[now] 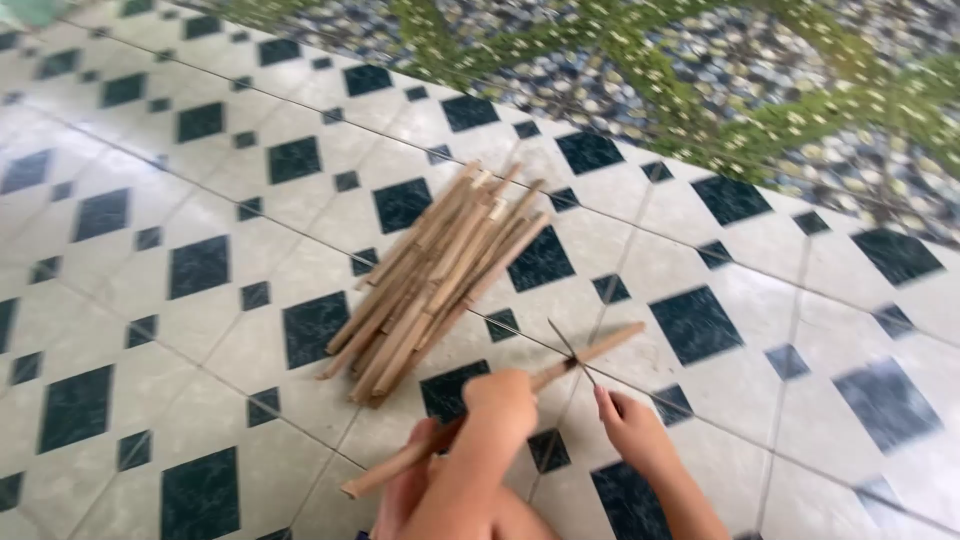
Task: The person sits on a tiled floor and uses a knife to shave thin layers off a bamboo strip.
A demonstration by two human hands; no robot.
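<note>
Two bare hands work one long pale-brown bamboo stick [500,410] above a tiled floor, a thin dark blade against it.

The left hand [502,400] is closed round the stick near its middle, fingers wrapped over the top; the stick runs slantwise from low left, near the knee [405,495], up to the right, its far end just above the floor; the right hand [632,428] pinches the lower end of a slim dark metal blade [572,352] between thumb and fingers, and the blade crosses the stick just beyond the left hand, touching it; the motion blur hides the exact finger positions; a loose pile of similar split bamboo sticks [435,275] lies on the white floor tiles with dark blue diamonds [200,265], near the hands but apart from them; beyond the tiles a strip of pebbled ground with green moss [720,70] runs along the top.
</note>
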